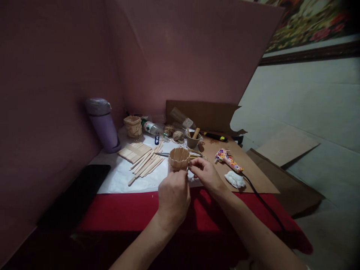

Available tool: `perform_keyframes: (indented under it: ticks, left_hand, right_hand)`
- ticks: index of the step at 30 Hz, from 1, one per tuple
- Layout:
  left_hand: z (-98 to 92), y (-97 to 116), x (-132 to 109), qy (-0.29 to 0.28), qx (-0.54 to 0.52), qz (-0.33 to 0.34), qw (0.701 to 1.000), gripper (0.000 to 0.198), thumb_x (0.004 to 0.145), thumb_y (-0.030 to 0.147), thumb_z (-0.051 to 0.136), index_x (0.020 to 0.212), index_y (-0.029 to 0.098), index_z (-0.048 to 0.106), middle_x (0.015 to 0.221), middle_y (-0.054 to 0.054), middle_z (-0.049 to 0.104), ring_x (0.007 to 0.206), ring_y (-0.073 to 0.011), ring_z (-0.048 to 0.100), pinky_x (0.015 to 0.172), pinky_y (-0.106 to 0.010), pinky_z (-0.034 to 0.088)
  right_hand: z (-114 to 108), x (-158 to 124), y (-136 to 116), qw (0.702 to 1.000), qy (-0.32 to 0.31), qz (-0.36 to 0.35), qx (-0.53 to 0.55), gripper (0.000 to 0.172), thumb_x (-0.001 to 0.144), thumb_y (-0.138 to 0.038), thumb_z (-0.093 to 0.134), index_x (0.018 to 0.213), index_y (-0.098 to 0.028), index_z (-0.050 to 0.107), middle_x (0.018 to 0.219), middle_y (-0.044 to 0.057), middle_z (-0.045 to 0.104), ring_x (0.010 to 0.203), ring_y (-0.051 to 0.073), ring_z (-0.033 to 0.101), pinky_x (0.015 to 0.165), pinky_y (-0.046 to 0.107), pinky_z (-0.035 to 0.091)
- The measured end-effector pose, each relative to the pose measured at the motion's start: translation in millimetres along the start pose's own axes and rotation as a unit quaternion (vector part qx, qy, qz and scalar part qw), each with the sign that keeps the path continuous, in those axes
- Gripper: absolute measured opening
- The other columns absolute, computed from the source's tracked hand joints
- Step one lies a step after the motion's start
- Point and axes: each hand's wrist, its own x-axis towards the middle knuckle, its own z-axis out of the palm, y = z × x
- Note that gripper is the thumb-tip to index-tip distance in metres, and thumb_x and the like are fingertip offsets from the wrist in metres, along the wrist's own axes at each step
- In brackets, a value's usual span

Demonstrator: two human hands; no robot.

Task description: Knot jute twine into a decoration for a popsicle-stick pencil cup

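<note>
A small round cup of upright wooden craft sticks (179, 157) is in front of me at the middle of the table. My left hand (174, 189) is closed at its near lower side and grips it, hiding its base. Against the cup's right side, my right hand (204, 170) has thumb and forefinger pinched together; what lies between them is too small to make out. Behind the cup lies a pair of scissors (196, 153), partly hidden by it. Loose craft sticks (149, 165) are spread to the left, beside a banded bundle of sticks (135, 152).
At the back stand a finished stick cup (133, 126), a plastic bottle (152, 127), twine balls (177, 135) and a small pot (193, 140). A purple tumbler (102, 125) is at left. Rightward lie a patterned glue gun (229, 160), its cord, white tissue (235, 180) and a utility knife (215, 136).
</note>
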Motion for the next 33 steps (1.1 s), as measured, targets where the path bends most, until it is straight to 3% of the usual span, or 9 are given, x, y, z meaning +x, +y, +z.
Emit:
perform_keyframes:
  ticks: [4,9,20,33]
  left_hand:
    - [2.9,12.9,2.5,-0.046,0.046,-0.011,0.998,0.019,0.083,0.013,0.041,0.081,0.018,0.059,0.070,-0.006,0.066,0.063,-0.0198,0.062,0.053,-0.029,0.038]
    - [7.6,26.7,7.0,-0.089,0.035,0.008,0.995,0.024,0.080,0.006,0.040,0.088,0.015,0.060,0.072,-0.008,0.068,0.062,-0.0210,0.065,0.050,-0.028,0.040]
    - [15.1,38.3,14.5,-0.086,0.011,0.002,0.996,0.020,0.076,0.005,0.044,0.084,0.012,0.061,0.068,-0.010,0.068,0.060,-0.0225,0.066,0.050,-0.029,0.045]
    - [21.9,46.0,13.6,-0.101,0.011,-0.013,0.995,0.019,0.077,0.006,0.044,0.084,0.013,0.061,0.066,-0.011,0.067,0.061,-0.0233,0.066,0.051,-0.029,0.046]
  right_hand:
    - [-7.4,9.2,1.5,0.997,-0.032,-0.051,-0.038,0.011,0.068,-0.026,0.062,0.070,-0.017,0.057,0.066,-0.001,0.055,0.060,0.011,0.047,0.056,0.024,0.038]
    - [-10.3,10.5,-3.0,0.997,-0.075,-0.032,0.003,0.008,0.069,-0.024,0.064,0.071,-0.018,0.059,0.068,-0.001,0.058,0.065,0.013,0.049,0.060,0.025,0.039]
    - [-10.5,18.4,4.8,0.977,-0.122,0.079,0.158,0.018,0.066,-0.028,0.070,0.077,-0.018,0.060,0.070,-0.002,0.059,0.060,0.011,0.052,0.056,0.023,0.039]
    - [-9.7,19.3,1.2,0.972,-0.107,0.090,0.190,0.017,0.061,-0.025,0.072,0.068,-0.016,0.060,0.057,-0.003,0.055,0.049,0.008,0.047,0.047,0.020,0.035]
